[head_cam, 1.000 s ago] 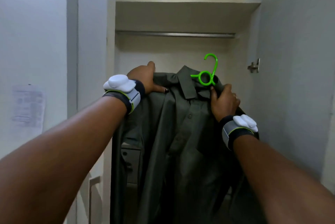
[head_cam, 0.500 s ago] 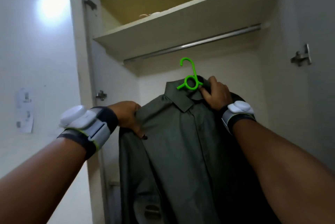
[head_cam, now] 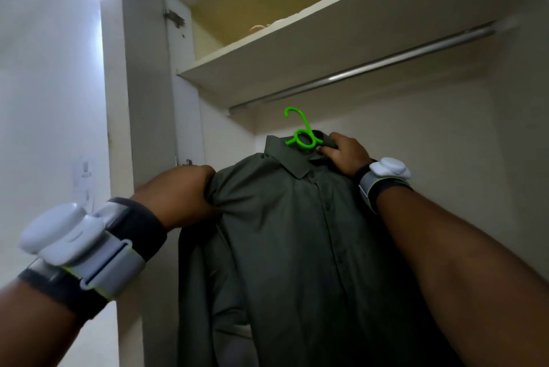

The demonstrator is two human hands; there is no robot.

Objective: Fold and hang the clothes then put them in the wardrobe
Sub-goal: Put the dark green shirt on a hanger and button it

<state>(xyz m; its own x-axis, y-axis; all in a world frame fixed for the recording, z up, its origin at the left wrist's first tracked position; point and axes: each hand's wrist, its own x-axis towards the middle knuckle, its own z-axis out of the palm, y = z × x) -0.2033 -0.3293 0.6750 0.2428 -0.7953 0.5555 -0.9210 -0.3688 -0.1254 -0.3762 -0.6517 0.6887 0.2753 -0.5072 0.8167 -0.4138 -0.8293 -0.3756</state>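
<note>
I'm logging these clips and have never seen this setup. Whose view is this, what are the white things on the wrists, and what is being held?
No machine here: a person wears a camera on the head, so you look along their own arms, up into an open wardrobe. The white wrist devices are strapped on with bands; their purpose does not show. The left hand grips the shoulder of a dark shirt; the right hand grips its collar beside a green hanger. The hanger's hook is below the metal rail, not yet on it. A shelf sits above.
</note>
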